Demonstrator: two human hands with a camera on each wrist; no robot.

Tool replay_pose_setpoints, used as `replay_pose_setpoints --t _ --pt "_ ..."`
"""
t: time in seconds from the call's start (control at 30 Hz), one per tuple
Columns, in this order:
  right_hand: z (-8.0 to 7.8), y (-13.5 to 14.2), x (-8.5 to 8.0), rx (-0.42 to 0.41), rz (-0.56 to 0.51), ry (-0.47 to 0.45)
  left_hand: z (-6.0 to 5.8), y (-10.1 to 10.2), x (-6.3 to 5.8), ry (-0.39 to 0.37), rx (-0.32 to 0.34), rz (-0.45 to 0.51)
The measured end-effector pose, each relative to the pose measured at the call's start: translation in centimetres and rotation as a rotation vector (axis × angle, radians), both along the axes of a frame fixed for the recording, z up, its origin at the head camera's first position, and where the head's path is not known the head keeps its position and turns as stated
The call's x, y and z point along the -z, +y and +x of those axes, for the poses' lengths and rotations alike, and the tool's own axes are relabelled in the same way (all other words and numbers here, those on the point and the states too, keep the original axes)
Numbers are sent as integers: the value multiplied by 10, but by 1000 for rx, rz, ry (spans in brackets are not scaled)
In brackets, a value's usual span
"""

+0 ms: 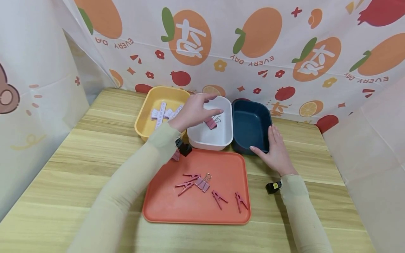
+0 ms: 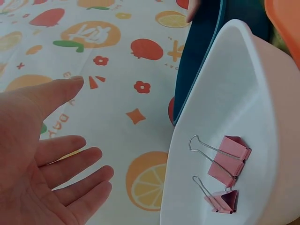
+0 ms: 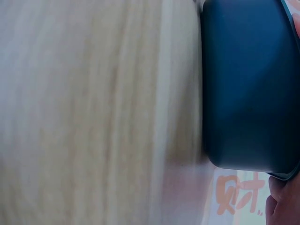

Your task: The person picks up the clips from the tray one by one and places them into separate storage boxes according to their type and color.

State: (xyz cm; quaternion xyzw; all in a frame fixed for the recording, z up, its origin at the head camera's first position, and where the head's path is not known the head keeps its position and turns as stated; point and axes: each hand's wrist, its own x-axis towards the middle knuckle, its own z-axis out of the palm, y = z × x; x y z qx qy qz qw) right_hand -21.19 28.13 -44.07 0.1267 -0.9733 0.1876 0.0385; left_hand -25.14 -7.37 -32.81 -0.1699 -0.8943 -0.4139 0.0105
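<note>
My left hand [image 1: 195,109] is over the white bin [image 1: 210,144], fingers spread and nothing in them. Two pink binder clips [image 2: 229,161] with wire handles lie inside that bin, seen in the left wrist view. My right hand [image 1: 278,151] touches the dark blue bin [image 1: 251,121] at its front right corner, thumb at the front rim and straight fingers along the right side. On the orange tray [image 1: 193,211] are several pink clothespins [image 1: 218,198] and a pink binder clip [image 1: 202,183]. Another pink piece [image 1: 175,155] is partly hidden by my left forearm.
A yellow bin [image 1: 146,121] holds white strips with printed marks [image 1: 160,112] and stands left of the white bin. All three bins stand side by side behind the tray on the wooden table [image 1: 104,140]. A fruit-printed curtain [image 1: 227,70] hangs behind them.
</note>
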Motion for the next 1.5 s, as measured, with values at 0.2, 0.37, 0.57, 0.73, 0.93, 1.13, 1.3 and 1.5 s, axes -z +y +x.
replay_pose_setpoints --t 0.2,0.37,0.57,0.73,0.93,1.13,1.3,1.5 --pt "0 0 -1 -2 0 -2 7 -3 1 12 9 8" --pt "0 -1 -2 -4 3 3 11 -6 3 27 13 31" --pt "2 -1 -1 -2 2 4 19 -9 3 24 -1 46" --pt "2 -1 -1 0 2 1 25 -12 2 19 -4 59" --pt "1 -1 -2 -5 4 6 30 -14 1 17 8 86" --pt "2 0 -1 -11 -4 7 35 -16 1 11 16 98" --pt "2 0 0 -11 -12 9 41 -19 1 10 23 107" --pt "1 0 0 -8 -11 9 45 -23 0 32 29 99"
